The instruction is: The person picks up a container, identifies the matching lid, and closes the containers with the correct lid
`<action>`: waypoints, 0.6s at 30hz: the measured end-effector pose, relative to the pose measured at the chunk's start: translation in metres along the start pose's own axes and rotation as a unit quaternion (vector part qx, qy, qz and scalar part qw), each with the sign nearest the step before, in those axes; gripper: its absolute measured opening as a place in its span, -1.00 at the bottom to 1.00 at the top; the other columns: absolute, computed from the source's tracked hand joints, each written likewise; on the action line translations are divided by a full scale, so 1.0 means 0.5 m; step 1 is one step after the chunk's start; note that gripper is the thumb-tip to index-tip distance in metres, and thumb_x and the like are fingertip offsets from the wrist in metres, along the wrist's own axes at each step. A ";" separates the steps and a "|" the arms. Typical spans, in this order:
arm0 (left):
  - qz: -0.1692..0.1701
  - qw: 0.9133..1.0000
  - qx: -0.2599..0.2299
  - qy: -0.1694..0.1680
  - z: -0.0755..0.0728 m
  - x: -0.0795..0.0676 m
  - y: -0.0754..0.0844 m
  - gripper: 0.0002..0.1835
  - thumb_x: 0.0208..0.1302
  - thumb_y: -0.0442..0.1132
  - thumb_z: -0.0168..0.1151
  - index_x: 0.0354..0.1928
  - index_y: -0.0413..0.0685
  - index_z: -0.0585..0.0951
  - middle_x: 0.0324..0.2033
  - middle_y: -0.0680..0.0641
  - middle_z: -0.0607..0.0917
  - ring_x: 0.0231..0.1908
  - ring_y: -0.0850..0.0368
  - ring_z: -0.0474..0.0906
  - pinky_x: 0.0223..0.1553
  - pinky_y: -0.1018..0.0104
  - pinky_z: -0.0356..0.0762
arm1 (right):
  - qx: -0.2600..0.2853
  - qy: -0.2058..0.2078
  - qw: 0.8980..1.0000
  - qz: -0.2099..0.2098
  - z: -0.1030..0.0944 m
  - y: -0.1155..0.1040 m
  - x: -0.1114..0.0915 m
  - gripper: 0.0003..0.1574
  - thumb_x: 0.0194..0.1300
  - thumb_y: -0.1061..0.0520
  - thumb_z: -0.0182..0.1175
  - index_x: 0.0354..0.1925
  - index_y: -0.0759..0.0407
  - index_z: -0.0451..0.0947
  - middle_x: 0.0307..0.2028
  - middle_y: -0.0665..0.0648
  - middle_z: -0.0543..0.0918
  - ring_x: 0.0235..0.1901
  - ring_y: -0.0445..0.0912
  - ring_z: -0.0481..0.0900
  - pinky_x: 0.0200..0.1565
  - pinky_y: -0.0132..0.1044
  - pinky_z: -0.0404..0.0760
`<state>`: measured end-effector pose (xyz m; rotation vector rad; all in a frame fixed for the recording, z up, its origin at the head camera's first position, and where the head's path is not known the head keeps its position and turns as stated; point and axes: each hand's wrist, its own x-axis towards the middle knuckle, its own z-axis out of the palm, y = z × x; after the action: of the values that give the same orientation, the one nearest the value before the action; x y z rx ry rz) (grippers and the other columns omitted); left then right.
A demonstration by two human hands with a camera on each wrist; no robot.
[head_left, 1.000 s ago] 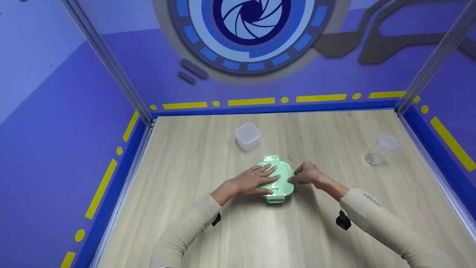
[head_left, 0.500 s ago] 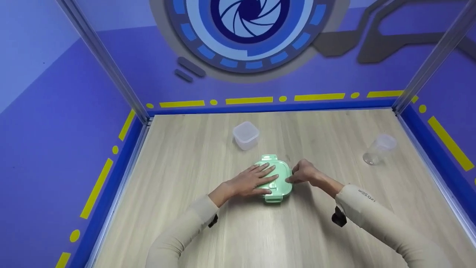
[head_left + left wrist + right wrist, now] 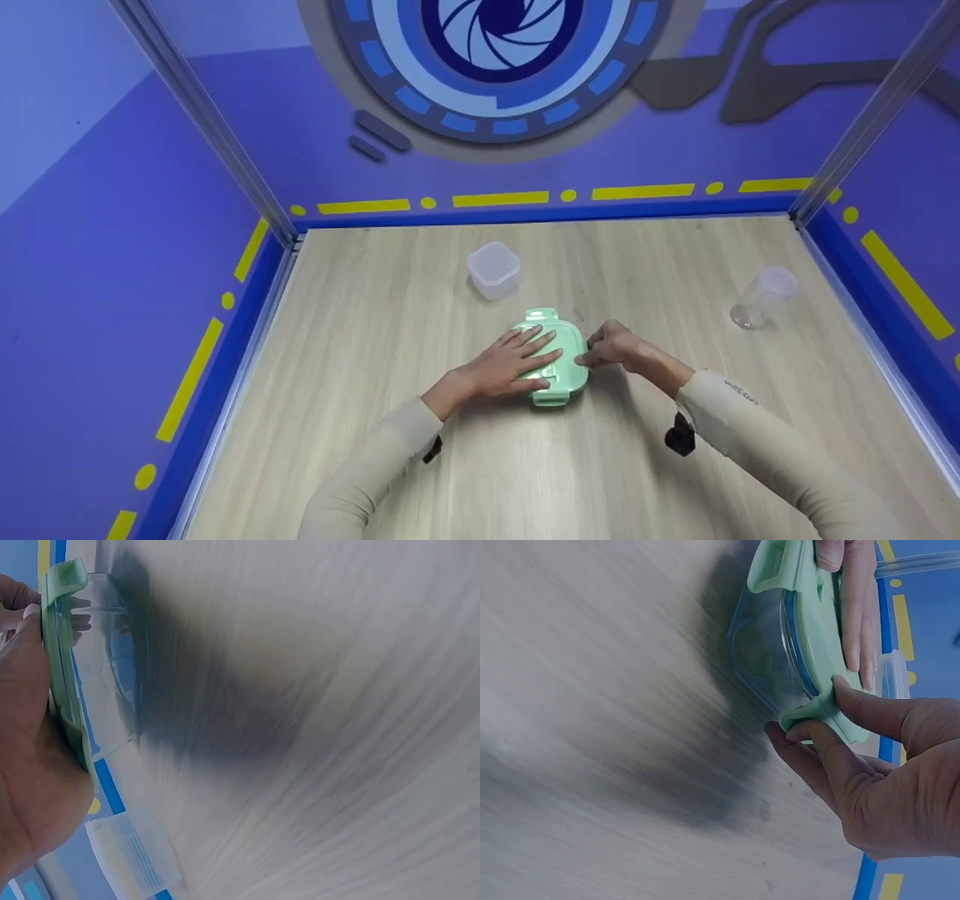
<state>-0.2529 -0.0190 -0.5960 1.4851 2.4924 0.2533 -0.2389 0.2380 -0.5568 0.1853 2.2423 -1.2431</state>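
A glass food container [image 3: 761, 652] with a mint-green snap lid [image 3: 568, 346] stands on the table in front of the person. The left hand [image 3: 504, 367] lies flat on top of the lid, its fingers spread. At the right side, the right hand [image 3: 618, 348] pinches a side latch [image 3: 810, 711] of the lid: the thumb is on the lid's edge and the curled fingers are under the latch flap, which juts outward. Latches on the near and far sides also stick out from the rim. The left palm covers the lid's left part in the head view.
Behind the container stands a translucent square plastic tub [image 3: 493, 271]. A clear cylindrical jar [image 3: 763, 298] is at the right back of the wooden table [image 3: 375, 300]. Blue printed walls [image 3: 247, 135] enclose the table's back and sides.
The head view has shifted very slightly. Both hands keep the same hold on the container, and the tub and jar stay where they were.
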 end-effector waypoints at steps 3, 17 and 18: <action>-0.001 1.000 0.002 0.006 -0.001 -0.002 -0.001 -0.32 0.59 0.21 -0.15 0.63 0.28 0.05 0.66 0.04 -0.05 0.65 -0.01 -0.22 0.62 -0.07 -0.15 | 0.019 -0.011 1.000 0.001 -0.001 0.002 0.007 -0.68 0.24 0.28 0.42 -0.52 0.21 0.47 -0.64 -0.12 0.44 -0.55 -0.26 0.39 -0.32 -0.37 0.57; 0.001 1.000 0.007 0.001 0.007 0.001 -0.004 -0.31 0.59 0.22 -0.17 0.64 0.29 0.02 0.66 0.05 -0.08 0.65 -0.01 -0.24 0.62 -0.08 -0.15 | 0.022 -0.022 0.999 -0.020 0.003 0.028 0.015 -0.62 0.27 0.22 0.40 -0.02 0.47 0.68 -0.39 -0.03 0.76 -0.37 -0.27 0.60 -0.11 -0.28 0.72; 0.000 1.000 0.008 -0.001 0.007 0.003 -0.005 -0.31 0.59 0.22 -0.18 0.64 0.29 0.02 0.66 0.05 -0.08 0.65 -0.01 -0.24 0.62 -0.08 -0.15 | 0.021 -0.023 0.999 -0.024 0.003 0.030 0.014 -0.60 0.28 0.21 0.40 0.00 0.47 0.68 -0.37 -0.02 0.76 -0.36 -0.27 0.61 -0.11 -0.28 0.72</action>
<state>-0.2545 -0.0188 -0.6000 1.4923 2.4983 0.2314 -0.2387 0.2444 -0.5722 0.1177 2.1938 -1.3067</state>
